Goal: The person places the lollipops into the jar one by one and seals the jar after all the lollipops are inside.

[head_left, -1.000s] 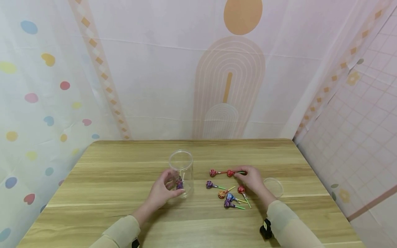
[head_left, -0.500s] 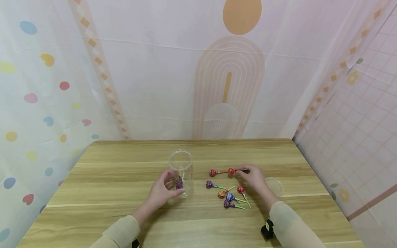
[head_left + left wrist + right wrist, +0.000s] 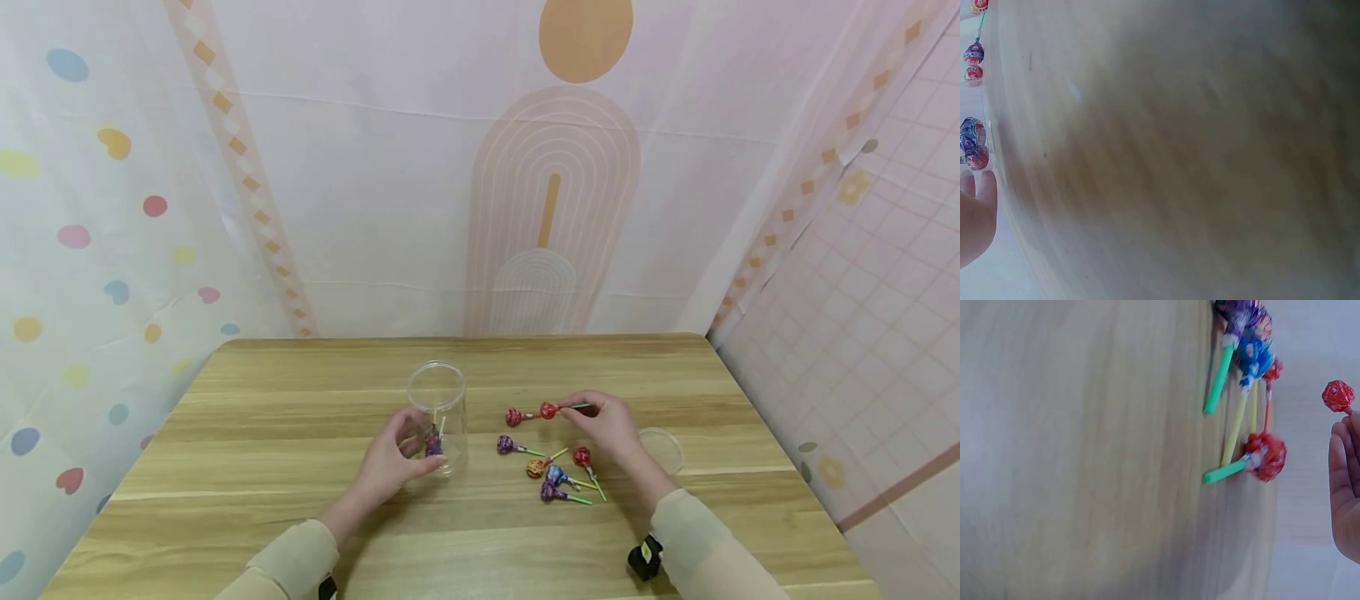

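Note:
A clear plastic jar point(image 3: 437, 400) stands upright on the wooden table point(image 3: 262, 433), with a purple lollipop point(image 3: 433, 443) inside it. My left hand point(image 3: 417, 446) grips the jar low on its near side. My right hand point(image 3: 583, 411) pinches the green stick of a red lollipop point(image 3: 549, 410), whose head hangs just above the table; it also shows in the right wrist view point(image 3: 1338, 395) beyond my fingers point(image 3: 1342, 469). A second red lollipop point(image 3: 513, 417) lies just to its left. Several more lollipops point(image 3: 555, 475) lie loose in front of my right hand.
A clear round lid point(image 3: 662, 451) lies flat on the table to the right of my right hand. Patterned fabric walls close in the table at the back and on both sides. The left wrist view is mostly blurred tabletop point(image 3: 1179, 156).
My right hand has lifted the red lollipop slightly, up and a little to the left. The left hand and the jar have stayed put.

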